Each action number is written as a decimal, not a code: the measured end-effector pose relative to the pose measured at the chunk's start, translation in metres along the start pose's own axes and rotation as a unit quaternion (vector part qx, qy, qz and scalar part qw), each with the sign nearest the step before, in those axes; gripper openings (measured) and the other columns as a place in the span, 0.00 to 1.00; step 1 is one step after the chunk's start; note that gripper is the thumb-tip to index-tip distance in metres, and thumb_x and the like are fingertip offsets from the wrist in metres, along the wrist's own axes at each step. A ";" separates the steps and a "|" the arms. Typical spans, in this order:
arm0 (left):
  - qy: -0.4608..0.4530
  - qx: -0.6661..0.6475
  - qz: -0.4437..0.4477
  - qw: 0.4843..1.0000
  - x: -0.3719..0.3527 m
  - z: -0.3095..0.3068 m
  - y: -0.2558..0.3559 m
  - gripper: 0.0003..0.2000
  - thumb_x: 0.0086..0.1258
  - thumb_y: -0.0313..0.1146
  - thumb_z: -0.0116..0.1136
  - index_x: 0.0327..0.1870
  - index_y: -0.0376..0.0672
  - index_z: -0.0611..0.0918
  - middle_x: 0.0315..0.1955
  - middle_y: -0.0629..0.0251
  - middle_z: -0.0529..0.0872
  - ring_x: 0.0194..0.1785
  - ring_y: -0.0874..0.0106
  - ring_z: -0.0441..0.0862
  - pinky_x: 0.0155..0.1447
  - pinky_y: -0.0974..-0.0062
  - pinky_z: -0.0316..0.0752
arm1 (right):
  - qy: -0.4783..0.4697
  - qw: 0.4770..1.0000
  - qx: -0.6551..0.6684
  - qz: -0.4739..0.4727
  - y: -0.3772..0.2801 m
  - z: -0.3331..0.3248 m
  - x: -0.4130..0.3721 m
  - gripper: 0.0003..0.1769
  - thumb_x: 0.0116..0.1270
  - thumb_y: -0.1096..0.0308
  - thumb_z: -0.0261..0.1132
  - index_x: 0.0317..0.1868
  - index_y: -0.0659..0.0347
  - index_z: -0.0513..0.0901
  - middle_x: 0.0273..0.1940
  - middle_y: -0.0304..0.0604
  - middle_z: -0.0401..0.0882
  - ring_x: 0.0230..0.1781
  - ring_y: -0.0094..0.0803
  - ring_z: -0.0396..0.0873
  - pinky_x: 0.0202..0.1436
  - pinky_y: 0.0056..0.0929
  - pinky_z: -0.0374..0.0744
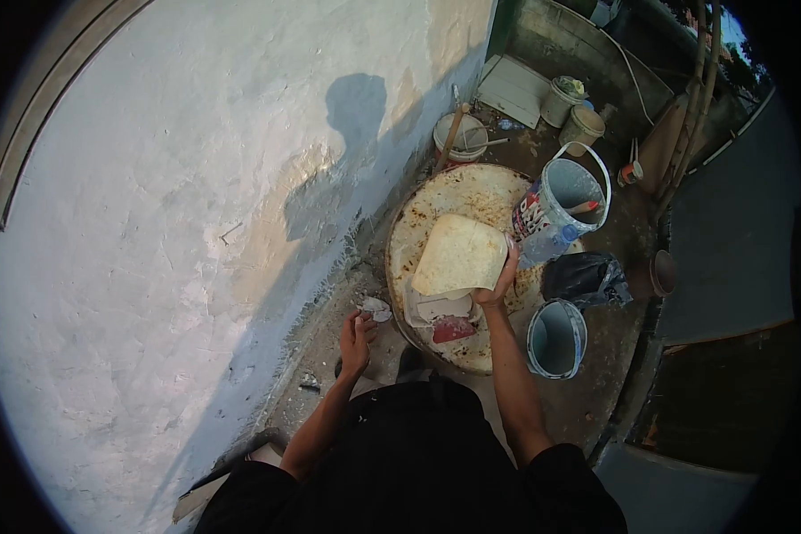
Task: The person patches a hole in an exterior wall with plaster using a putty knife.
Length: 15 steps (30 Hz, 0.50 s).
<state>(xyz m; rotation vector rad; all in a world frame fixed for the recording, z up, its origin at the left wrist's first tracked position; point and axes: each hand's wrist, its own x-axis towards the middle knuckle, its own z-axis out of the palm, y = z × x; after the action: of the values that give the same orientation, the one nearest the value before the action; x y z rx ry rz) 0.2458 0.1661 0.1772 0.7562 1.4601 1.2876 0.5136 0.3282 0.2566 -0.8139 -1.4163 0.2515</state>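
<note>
My right hand [500, 283] grips the right edge of a cream rectangular piece with rounded corners [460, 255], perhaps a plastic panel or the underside of a shallow container. It is held over a round, stained cream surface [485, 187]. Below it lie a whitish tray-like item [416, 308] and a dark red flat piece [454, 329], both partly covered. My left hand [356, 343] hangs near the wall's foot, its fingers loosely bent and apart. A crumpled white scrap [376, 308] shows beside its fingertips; whether they touch cannot be told.
On the right stand a handled paint bucket [571, 187] with a red-tipped tool inside, a clear plastic bottle [547, 242], a black plastic bag [586, 278] and another bucket [557, 340]. Behind is a bucket [460, 133] with sticks. A patchy white wall [151, 267] borders the left.
</note>
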 end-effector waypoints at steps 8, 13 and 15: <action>0.151 0.048 -0.129 0.979 -0.008 -0.118 -0.090 0.22 0.79 0.48 0.43 0.61 0.39 0.69 0.53 0.52 0.81 0.48 0.62 0.84 0.43 0.62 0.82 | 0.009 1.000 0.008 0.002 0.019 0.001 -0.004 0.65 0.49 0.15 0.53 0.67 0.71 0.63 0.61 0.59 0.65 0.62 0.49 0.66 0.67 0.49 0.62; 0.252 0.030 -0.249 0.934 -0.047 -0.192 -0.149 0.22 0.78 0.48 0.44 0.61 0.40 0.69 0.47 0.53 0.83 0.40 0.63 0.86 0.35 0.60 0.83 | 0.041 0.998 0.049 -0.008 0.009 0.003 0.000 0.65 0.50 0.15 0.53 0.67 0.70 0.63 0.62 0.59 0.65 0.61 0.49 0.66 0.65 0.49 0.64; 0.277 0.027 -0.298 0.913 -0.070 -0.211 -0.161 0.22 0.78 0.48 0.45 0.61 0.41 0.68 0.46 0.54 0.84 0.38 0.63 0.86 0.35 0.59 0.83 | 0.010 0.999 0.035 -0.023 0.015 0.002 0.005 0.63 0.52 0.16 0.52 0.67 0.71 0.63 0.61 0.59 0.66 0.61 0.50 0.67 0.64 0.49 0.65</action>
<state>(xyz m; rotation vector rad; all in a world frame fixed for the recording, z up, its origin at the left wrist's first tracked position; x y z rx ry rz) 0.0938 -0.0059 0.0263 -0.0710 1.9825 1.0123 0.5173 0.3425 0.2511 -0.7232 -1.3973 0.2560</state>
